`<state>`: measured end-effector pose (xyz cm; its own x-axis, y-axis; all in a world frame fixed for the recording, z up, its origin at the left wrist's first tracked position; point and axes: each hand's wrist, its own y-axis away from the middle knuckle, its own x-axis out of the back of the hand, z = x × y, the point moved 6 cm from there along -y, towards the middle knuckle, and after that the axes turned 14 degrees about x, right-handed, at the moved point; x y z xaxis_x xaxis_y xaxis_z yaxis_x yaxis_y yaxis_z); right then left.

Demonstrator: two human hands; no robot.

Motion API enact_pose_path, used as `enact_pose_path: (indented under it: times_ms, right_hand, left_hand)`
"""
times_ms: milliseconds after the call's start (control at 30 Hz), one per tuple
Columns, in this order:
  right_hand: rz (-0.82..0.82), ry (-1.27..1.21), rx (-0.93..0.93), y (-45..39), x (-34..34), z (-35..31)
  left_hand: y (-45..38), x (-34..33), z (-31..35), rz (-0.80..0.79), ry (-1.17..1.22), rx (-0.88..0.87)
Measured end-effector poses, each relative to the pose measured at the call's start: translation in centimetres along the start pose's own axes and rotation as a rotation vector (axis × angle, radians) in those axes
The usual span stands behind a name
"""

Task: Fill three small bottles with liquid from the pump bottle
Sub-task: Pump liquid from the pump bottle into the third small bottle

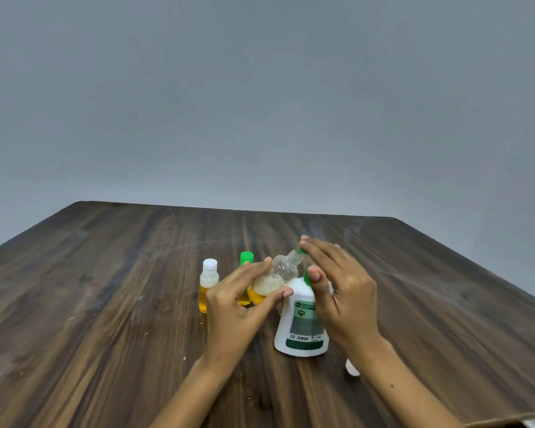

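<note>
On the brown surface, two small bottles stand with caps on: a white-capped bottle with yellow liquid in it and a green-capped bottle partly hidden behind the left hand. A third small bottle is gripped by that hand, tilted, only partly full and foamy, its mouth at the green spout. The pump bottle is pressed on top by the right hand, fingers nearly straight. Two bottles look done; the third is likely being filled and must then be capped.

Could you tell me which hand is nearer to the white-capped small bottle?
Left. The left hand is just beside the white-capped bottle, gripping a tilted bottle; the right hand is beyond the pump bottle.
</note>
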<state>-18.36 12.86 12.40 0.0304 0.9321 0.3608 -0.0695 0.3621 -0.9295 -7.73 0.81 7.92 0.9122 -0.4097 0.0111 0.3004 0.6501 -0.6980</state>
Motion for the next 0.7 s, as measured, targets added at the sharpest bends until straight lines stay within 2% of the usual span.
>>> enact_pose_path:
  times_ms: [433, 700]
  right_hand:
    - [-0.125, 0.037, 0.096, -1.1, 0.6, 0.3]
    - [-0.044, 0.046, 0.049, -0.7, 0.1, 0.3]
  left_hand:
    - [-0.2, -0.2, -0.5, -0.048, -0.025, 0.039]
    - [-0.3, -0.3, -0.4, -0.048, -0.023, 0.03]
